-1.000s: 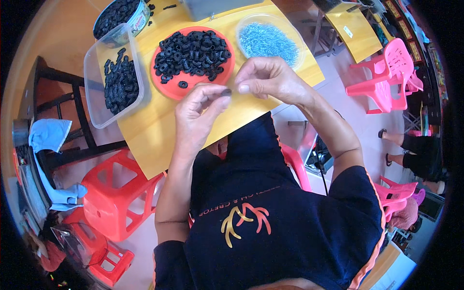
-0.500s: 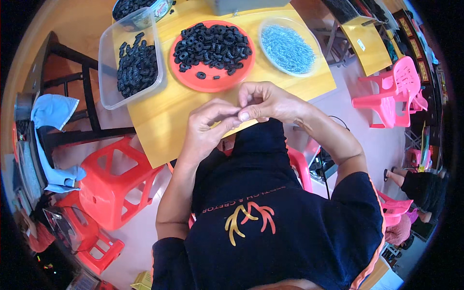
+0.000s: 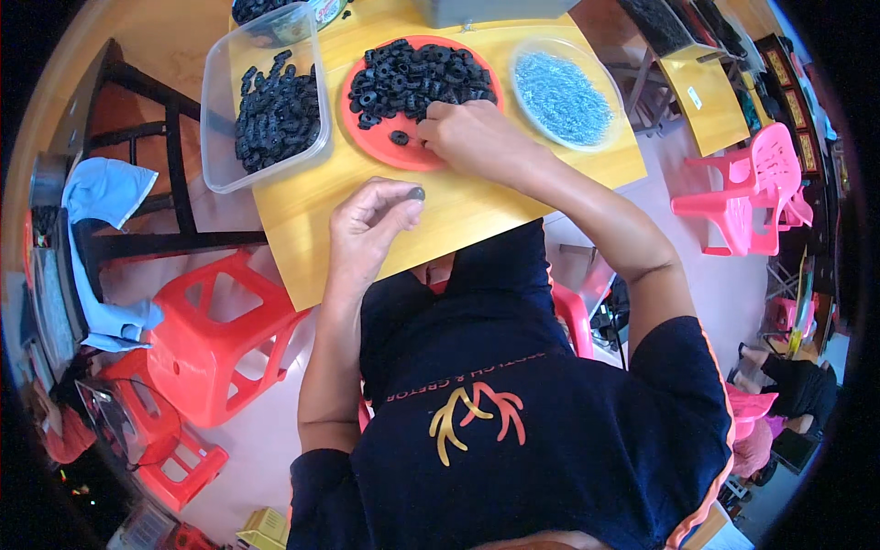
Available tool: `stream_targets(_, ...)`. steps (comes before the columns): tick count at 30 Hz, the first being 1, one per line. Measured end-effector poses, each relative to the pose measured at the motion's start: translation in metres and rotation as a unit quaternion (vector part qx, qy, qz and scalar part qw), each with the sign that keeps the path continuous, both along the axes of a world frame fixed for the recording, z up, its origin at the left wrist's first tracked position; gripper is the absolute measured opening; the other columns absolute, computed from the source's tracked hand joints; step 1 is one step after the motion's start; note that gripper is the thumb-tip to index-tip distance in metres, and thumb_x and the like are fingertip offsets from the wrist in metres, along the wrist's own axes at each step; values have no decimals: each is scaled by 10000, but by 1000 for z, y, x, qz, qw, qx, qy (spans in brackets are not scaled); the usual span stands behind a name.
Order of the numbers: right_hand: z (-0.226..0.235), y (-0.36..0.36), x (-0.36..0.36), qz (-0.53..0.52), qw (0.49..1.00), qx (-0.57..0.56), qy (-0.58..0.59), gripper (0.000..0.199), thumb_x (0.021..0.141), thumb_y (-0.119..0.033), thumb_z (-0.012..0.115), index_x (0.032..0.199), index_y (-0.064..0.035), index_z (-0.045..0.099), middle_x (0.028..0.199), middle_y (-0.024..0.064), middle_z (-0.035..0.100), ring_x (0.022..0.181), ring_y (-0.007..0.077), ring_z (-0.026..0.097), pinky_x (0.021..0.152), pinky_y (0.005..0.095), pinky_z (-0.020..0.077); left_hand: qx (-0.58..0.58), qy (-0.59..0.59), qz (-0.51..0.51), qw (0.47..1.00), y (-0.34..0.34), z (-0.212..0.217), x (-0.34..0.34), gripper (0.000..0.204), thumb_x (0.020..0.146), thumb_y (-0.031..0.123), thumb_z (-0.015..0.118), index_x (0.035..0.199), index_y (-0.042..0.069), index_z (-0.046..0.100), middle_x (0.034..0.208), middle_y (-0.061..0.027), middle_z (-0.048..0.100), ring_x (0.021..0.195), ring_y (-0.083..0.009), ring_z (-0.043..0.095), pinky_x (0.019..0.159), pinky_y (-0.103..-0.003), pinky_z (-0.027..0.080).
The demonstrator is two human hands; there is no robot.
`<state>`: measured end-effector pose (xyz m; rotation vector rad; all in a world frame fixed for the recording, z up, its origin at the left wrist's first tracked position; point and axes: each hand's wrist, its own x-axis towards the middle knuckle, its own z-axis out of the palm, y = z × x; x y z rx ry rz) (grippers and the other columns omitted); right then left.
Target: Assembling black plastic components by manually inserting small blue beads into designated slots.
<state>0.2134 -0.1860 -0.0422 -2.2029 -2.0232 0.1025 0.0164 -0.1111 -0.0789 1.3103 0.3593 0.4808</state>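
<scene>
My left hand (image 3: pixel 376 220) is closed in a pinch above the near edge of the yellow table, with a small dark ring-shaped part (image 3: pixel 417 193) between thumb and forefinger. Over the red plate (image 3: pixel 371 145) reaches my right hand (image 3: pixel 477 136), its fingertips down at the near side of a heap of black ribbed ring-shaped parts (image 3: pixel 412 73). Those fingertips are mostly hidden by the hand, so whether they hold a part cannot be seen. One loose black part (image 3: pixel 399 137) lies on the plate just left of them.
A clear plastic box (image 3: pixel 218 137) of black parts stands left of the plate. To its right is a clear round tub (image 3: pixel 616 128) of small light-blue pieces. Another container (image 3: pixel 275 27) with black parts and a grey bin (image 3: pixel 495 9) stand at the back. Red stools (image 3: pixel 206 367) are at the left.
The hands, together half a second ago, are apart. My right hand has gone forward to the red plate. My left has drawn slightly left, showing the dark part in its pinch.
</scene>
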Motion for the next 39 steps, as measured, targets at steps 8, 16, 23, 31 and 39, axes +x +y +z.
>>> stream_targets(8,3,-2,3,-17,963,69,260,146,810,-94,629,932,-19,654,831,108,638,746,209,654,649,348,519,-30,4,21,999,2,1,0,123,869,18,651,988,-13,654,843,-29,644,716,-83,595,648,-226,494)
stream_targets(16,29,-30,-18,-155,711,38,684,192,892,-169,668,1041,-49,674,711,-24,587,595,43,483,513,210,384,-30,-17,19,999,1,14,5,146,876,30,650,1015,-17,641,856,-42,658,718,-80,608,652,-220,499)
stream_targets(23,24,-41,-35,-158,588,70,790,209,880,-152,680,1034,-10,671,695,-17,566,547,44,423,480,204,341,-33,-8,19,999,-1,17,11,142,882,33,645,1012,-21,642,847,-37,655,713,-75,602,643,-215,490)
stream_targets(31,18,-42,-44,-196,621,118,750,201,868,-156,699,1002,-7,678,751,9,619,543,41,447,477,199,362,-9,13,27,1000,-4,23,12,129,877,37,652,994,-16,652,807,-27,648,703,-67,592,638,-209,485)
stream_targets(39,16,-44,-53,-204,681,137,690,167,877,-141,680,989,-17,678,755,-1,623,580,44,491,506,203,394,-8,6,23,1000,-2,21,10,125,874,32,652,990,-15,655,810,-25,647,704,-68,593,641,-214,488)
